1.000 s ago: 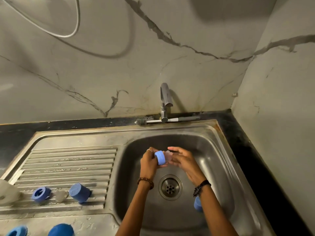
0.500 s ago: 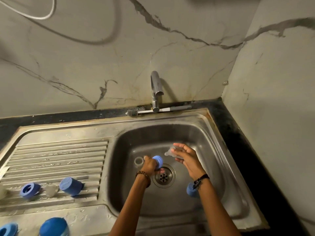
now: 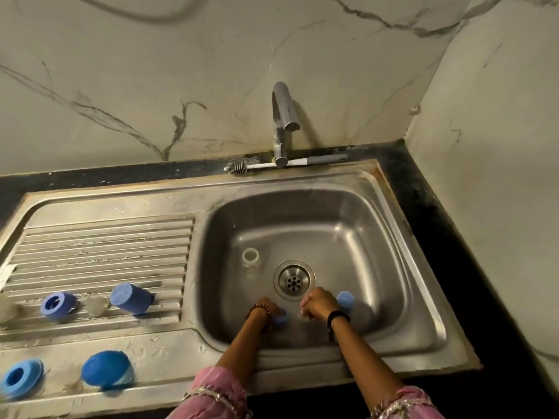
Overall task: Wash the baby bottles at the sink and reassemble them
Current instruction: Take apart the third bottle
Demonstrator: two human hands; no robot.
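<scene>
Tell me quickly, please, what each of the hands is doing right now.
Left hand: low in the steel sink, gripping a small blue plastic ring.
Right hand: fingers curled; whether it holds anything cannot be told.

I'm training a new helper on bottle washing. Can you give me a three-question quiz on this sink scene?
1. True or false: water is running from the tap.
2. Where does the bottle brush lie? A) in the basin B) on the ledge behind the sink, behind the tap C) on the drainboard
3. What does the left hand hold low in the basin?

Key: 1. False, no stream shows. 2. B. 3. A blue ring; the right hand is curled too, its contents unclear.
</scene>
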